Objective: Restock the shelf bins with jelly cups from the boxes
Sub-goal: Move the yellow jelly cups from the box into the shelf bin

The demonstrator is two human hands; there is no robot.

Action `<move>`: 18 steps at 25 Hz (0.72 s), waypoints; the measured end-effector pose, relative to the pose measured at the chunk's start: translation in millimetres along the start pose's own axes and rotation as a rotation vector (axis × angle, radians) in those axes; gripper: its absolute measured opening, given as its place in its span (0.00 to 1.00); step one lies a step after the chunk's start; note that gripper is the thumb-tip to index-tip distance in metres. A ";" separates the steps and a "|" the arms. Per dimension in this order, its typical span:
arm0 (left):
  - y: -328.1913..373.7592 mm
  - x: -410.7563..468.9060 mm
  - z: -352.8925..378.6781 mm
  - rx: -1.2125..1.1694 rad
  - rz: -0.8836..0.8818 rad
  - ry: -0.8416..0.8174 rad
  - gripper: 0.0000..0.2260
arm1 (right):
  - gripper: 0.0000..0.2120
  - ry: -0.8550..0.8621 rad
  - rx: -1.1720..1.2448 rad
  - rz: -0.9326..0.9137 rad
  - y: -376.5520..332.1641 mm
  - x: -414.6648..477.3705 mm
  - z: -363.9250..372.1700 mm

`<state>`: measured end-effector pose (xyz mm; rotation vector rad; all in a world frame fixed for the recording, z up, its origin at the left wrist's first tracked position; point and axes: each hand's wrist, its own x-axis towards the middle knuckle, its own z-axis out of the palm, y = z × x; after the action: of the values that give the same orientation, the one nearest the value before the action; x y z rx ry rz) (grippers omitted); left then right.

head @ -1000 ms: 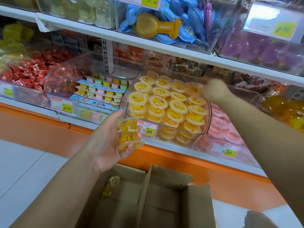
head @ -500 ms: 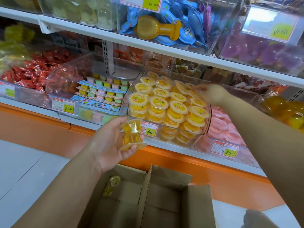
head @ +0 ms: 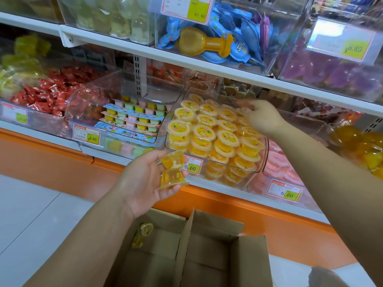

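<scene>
Jelly cups (head: 209, 133), yellow, stacked in clear bin (head: 260, 162), tag "6.60" (head: 191, 167). Neighbour tags: "8.60" (head: 87, 136), "19.90" (head: 187, 9), "6.80" (head: 339, 41). Left hand (head: 143, 183) palm-up before bin front, cradling two cups (head: 173, 171). Right hand (head: 262, 118) over bin's back right; finger state blurred, cannot tell. Cardboard box (head: 207, 255) open on pale floor (head: 31, 214); one cup (head: 143, 235) inside.

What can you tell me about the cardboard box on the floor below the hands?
The cardboard box is plain brown corrugated card, standing open on the pale floor before the orange shelf base. Its flaps stand up, one upright across the middle. It looks nearly empty: one yellow jelly cup shows, leaning against the left inner wall. Neither hand touches the box.
</scene>
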<state>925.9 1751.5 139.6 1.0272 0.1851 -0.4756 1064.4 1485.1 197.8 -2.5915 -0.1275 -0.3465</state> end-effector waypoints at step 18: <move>28.8 4.1 -18.5 -0.439 0.231 -0.062 0.28 | 0.15 0.069 0.063 0.127 -100.3 34.3 44.1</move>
<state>944.1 1778.4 151.0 0.5933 0.1064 -0.2403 1091.5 1594.7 218.7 -2.5072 0.0492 -0.3785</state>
